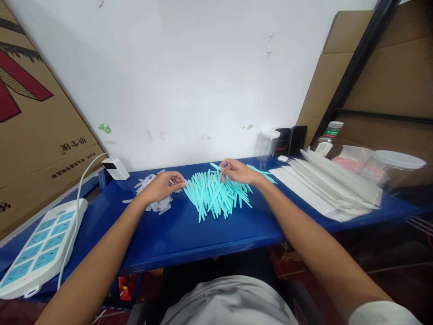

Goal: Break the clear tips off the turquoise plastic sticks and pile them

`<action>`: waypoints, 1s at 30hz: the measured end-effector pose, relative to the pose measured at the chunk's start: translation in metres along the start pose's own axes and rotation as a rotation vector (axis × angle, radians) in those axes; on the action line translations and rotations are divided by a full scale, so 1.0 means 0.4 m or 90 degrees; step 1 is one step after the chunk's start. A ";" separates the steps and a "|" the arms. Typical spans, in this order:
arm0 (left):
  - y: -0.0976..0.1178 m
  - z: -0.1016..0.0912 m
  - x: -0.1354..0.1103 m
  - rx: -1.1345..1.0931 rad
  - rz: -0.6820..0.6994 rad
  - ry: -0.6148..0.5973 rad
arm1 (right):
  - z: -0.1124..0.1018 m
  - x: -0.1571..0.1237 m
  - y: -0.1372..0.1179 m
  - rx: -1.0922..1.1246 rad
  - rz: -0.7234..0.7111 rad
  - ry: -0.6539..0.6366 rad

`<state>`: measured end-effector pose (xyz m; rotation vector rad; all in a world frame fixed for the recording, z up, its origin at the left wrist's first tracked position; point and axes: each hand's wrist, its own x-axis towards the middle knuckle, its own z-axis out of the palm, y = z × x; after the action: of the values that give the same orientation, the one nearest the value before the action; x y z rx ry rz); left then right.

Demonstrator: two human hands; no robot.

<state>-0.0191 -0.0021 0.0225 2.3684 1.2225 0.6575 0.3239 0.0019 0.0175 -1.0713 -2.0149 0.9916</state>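
A heap of thin turquoise plastic sticks lies in the middle of the blue table. My right hand rests at the heap's far edge, fingers pinched on one turquoise stick. My left hand lies curled over a pile of small clear plastic caps to the left of the heap, its fingertips closed on something I cannot make out.
A white power strip and a white charger sit at the left. A stack of white paper sleeves, clear jars, a bottle and dark boxes stand at the right. Cardboard flanks both sides.
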 end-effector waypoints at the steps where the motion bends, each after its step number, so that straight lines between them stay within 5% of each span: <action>1: 0.005 0.005 0.002 -0.014 0.004 0.032 | 0.012 0.001 -0.004 0.021 0.000 -0.016; 6: 0.047 0.023 0.004 -0.102 0.001 0.124 | 0.055 0.006 -0.012 0.048 -0.089 -0.041; 25: 0.100 0.079 -0.002 -0.247 -0.021 0.150 | 0.115 -0.006 -0.053 0.022 -0.126 -0.025; 30: 0.048 0.057 0.008 -0.063 0.023 0.174 | 0.051 0.006 -0.030 -0.062 -0.101 0.050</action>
<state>0.0078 -0.0129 0.0152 2.2782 1.2240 1.0566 0.3019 -0.0071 0.0176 -0.9685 -2.0656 0.7650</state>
